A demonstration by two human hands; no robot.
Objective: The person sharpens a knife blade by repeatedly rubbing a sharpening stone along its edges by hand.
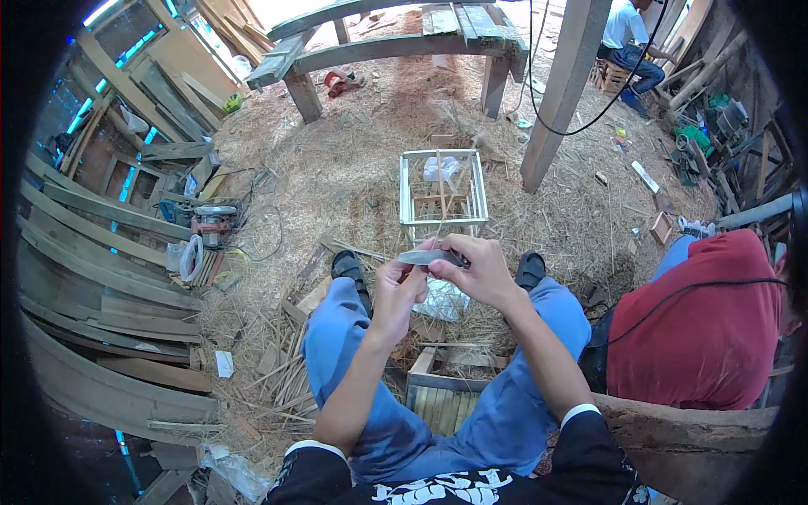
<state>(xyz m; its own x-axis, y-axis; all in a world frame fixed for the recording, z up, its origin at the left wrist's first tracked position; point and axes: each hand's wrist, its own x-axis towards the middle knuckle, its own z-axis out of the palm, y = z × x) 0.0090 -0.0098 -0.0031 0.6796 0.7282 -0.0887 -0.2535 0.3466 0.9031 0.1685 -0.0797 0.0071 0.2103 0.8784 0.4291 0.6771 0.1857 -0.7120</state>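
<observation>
A short, broad grey knife blade (418,257) lies across in front of me, pointing left. My right hand (484,268) is closed around its dark handle end, with the thumb pressed near the blade. Close against the blade, my left hand (396,295) is pinched shut at the fingertips. Whatever those fingers hold is too small or hidden to name. Just beyond both hands, a pale frame of thin wooden strips (406,189) stands on the floor. A thin strip (442,181) runs through its middle, and I cannot tell whether it reaches my fingers.
Shavings and cut sticks (290,374) litter the floor. A wooden bench (379,55) stands ahead, beside a post (564,101). A circular saw (210,223) and stacked boards (109,282) are left. A person in a red shirt (694,328) is close at right; another person (623,42) sits farther back.
</observation>
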